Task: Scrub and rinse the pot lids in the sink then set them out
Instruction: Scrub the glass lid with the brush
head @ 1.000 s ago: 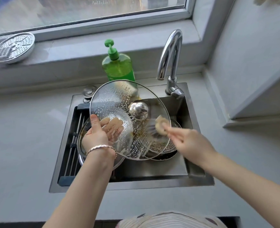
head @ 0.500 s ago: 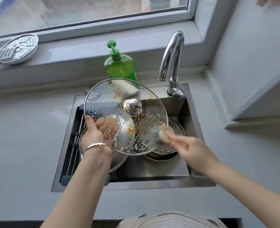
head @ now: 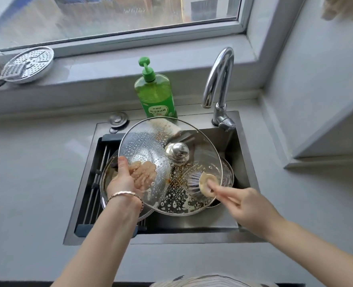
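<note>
A large glass pot lid (head: 150, 146) with a steel knob (head: 177, 151) is tilted up over the steel sink (head: 246, 162), soapy and spotted with brown grease. My left hand (head: 123, 179) grips its left rim, thumb on the near face, fingers showing through the glass. My right hand (head: 247, 208) holds a wooden dish brush (head: 202, 183), its dark bristles pressed on the lid's lower right part. Two more lids lie in the sink beneath: one (head: 107, 177) at the left, one (head: 228, 172) at the right, both mostly hidden.
A green soap bottle (head: 155, 94) stands behind the sink, a sponge behind the lid. The chrome faucet (head: 218, 83) arches at the back right. A dark drying rack (head: 96, 183) spans the sink's left side. A perforated metal tray (head: 28, 64) sits on the windowsill.
The brush has moved down and to the right across the lid, from beside the knob to the lower right part. The lid has tipped a little in my left hand.
</note>
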Demonstrator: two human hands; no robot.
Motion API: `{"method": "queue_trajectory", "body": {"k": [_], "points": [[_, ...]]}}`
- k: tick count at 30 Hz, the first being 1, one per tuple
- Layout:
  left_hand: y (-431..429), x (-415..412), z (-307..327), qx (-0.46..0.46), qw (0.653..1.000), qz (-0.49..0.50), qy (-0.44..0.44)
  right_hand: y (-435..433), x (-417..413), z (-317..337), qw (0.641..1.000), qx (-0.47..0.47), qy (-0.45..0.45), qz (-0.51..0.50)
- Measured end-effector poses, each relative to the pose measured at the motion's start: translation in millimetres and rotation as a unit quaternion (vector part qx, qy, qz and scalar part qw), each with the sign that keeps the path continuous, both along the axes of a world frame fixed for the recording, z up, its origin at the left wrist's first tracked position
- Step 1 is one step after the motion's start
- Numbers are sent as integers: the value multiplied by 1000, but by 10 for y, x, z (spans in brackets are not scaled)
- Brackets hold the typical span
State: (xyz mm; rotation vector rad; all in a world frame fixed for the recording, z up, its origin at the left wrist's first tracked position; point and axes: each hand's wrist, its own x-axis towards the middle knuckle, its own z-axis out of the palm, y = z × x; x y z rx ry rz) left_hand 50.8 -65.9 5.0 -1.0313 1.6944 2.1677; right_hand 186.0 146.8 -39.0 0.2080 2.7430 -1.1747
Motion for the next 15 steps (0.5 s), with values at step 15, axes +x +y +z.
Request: {"method": "queue_trajectory", "body": {"k": [15], "points": [[146, -306, 260, -68, 949, -283, -118, -240, -697, 432, 991, -92, -54, -81]]}}
